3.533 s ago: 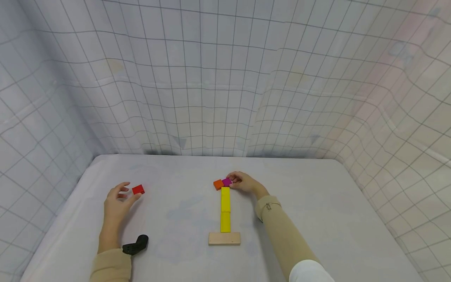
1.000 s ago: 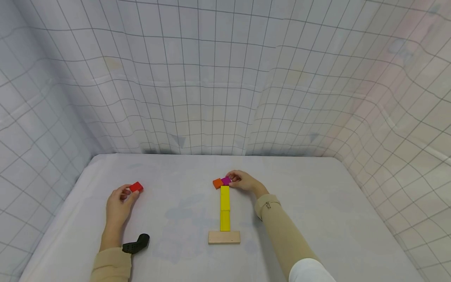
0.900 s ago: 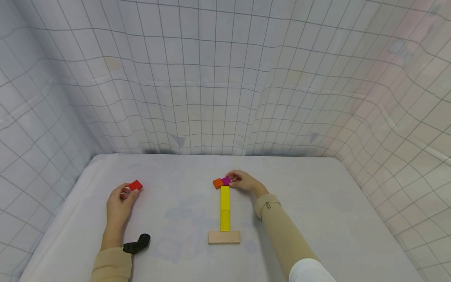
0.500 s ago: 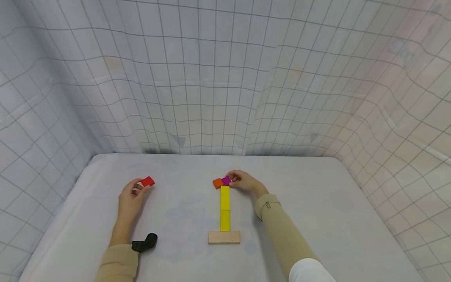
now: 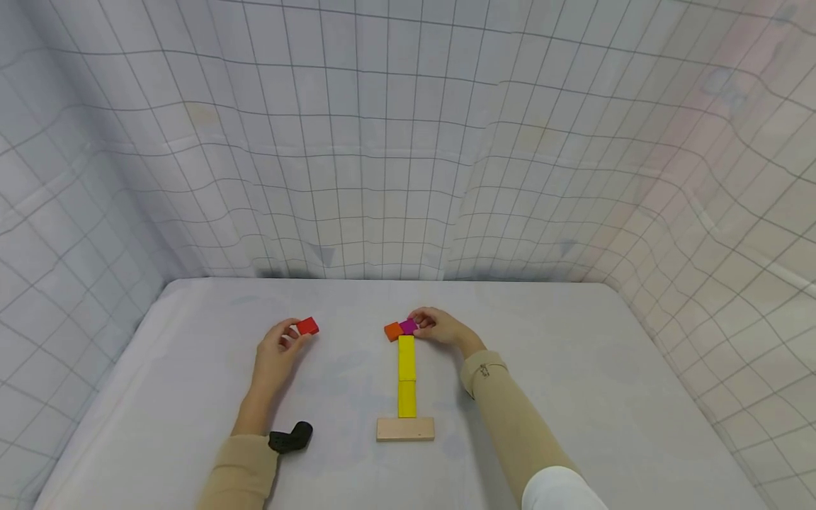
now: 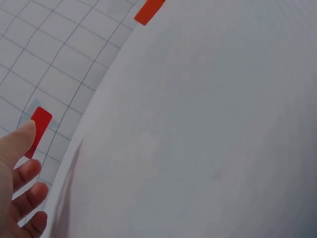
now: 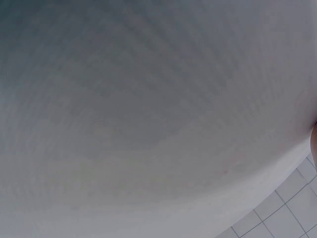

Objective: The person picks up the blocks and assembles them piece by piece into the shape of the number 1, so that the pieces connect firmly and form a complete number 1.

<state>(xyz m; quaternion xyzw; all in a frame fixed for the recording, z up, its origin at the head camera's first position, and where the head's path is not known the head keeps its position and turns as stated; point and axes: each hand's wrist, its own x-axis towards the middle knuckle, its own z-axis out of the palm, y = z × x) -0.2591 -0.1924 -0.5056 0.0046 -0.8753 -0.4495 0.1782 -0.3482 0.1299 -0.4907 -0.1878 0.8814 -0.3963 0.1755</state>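
Observation:
My left hand (image 5: 277,354) pinches a red block (image 5: 308,326) between thumb and fingers, to the left of the other blocks. In the left wrist view the thumb lies against that red block (image 6: 40,130), and the other fingers curl below it. With thumb and fingertips, my right hand (image 5: 443,330) holds a purple block (image 5: 409,326) at its right side. An orange block (image 5: 393,331) touches the purple one on the left. Below them, two yellow blocks (image 5: 406,375) lie end to end in a column. A plain wooden block (image 5: 405,429) lies crosswise at the column's near end.
A white cloth covers the table (image 5: 535,340). Gridded white curtains (image 5: 408,177) hang behind it and at both sides. A black wrist device (image 5: 291,437) sits at the left cuff. The right wrist view shows mostly tabletop.
My left hand has taken hold of the red block and carried it rightward, closer to the orange block. The right hand and the arranged blocks stay essentially in place.

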